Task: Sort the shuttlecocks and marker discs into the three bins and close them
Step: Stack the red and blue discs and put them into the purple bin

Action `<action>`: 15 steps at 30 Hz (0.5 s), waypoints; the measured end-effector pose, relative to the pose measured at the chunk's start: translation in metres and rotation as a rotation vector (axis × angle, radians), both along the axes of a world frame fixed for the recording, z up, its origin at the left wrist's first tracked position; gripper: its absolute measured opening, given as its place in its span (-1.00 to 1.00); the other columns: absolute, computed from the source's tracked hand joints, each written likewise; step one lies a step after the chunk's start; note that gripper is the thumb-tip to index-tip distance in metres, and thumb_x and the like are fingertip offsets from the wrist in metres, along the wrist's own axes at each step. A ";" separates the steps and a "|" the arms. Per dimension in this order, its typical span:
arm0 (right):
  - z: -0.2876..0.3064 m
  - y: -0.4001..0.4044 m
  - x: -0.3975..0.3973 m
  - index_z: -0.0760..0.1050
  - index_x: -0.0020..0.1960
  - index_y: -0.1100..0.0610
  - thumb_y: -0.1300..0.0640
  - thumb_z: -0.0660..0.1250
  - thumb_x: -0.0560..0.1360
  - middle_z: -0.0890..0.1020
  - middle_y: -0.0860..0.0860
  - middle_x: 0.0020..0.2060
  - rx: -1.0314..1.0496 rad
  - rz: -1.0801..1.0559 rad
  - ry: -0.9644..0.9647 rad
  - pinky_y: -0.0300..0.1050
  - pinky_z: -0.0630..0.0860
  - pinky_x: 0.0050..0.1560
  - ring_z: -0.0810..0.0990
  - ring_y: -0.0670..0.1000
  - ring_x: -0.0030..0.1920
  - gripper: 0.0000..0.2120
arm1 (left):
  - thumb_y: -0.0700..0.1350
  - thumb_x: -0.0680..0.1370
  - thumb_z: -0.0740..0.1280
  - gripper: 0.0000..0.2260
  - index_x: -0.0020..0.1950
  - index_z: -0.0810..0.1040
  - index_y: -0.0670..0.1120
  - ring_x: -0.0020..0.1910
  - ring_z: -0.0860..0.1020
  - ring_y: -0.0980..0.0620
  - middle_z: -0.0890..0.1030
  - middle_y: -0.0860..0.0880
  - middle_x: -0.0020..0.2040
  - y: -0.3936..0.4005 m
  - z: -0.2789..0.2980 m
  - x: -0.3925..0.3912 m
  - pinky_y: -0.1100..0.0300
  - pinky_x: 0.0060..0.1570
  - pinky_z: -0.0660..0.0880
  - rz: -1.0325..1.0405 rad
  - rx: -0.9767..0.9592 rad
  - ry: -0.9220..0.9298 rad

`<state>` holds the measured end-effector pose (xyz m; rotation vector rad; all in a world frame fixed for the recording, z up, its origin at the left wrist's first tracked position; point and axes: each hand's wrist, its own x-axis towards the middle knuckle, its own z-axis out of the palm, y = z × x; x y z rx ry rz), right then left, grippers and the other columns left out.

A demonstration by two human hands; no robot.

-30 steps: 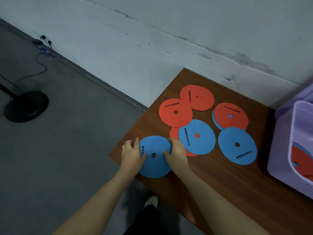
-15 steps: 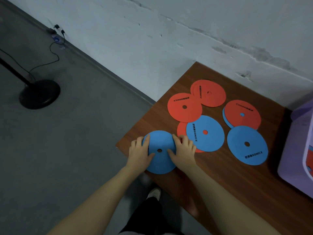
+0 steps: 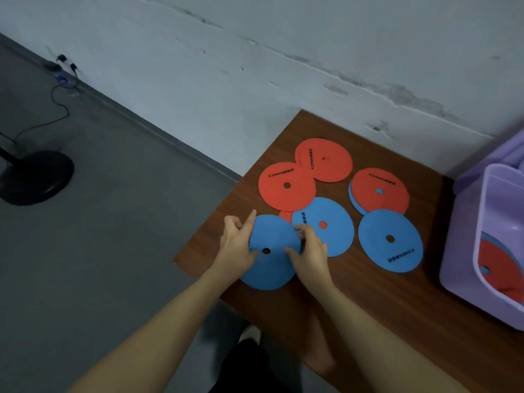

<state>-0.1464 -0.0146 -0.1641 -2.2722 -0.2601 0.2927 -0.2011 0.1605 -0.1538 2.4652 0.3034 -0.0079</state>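
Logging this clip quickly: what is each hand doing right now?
Left hand: grips the left edge of the blue marker disc, index finger straight.
Right hand: fingers curled, grips the same disc's right edge.

Dim, cool light across the whole view, soft and even, with no hard glare anywhere. The wall (image 3: 283,66) reads grey-blue, its cracks fairly crisp. The floor (image 3: 99,222) falls darker toward the lower left. Under the hands (image 3: 272,251) only faint, diffuse shadows land on the surface (image 3: 354,321); a deeper shadow sits along the surface's far right edge beside the purple bin (image 3: 465,265). The bin itself is smeared and soft at the frame's right side. Wide-angle bending tilts the wall-floor line, and the forearms stretch toward the bottom.
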 end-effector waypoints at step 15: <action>-0.007 -0.058 0.096 0.35 0.34 0.10 0.09 0.36 0.46 0.41 0.05 0.24 -0.297 -0.244 -0.034 0.02 0.24 0.25 0.34 0.13 0.24 -0.53 | -0.09 0.48 0.38 -0.30 0.50 0.08 -0.11 0.28 0.24 -0.10 0.19 -0.14 0.29 -0.053 0.000 0.137 0.08 0.27 0.25 -0.258 0.064 0.048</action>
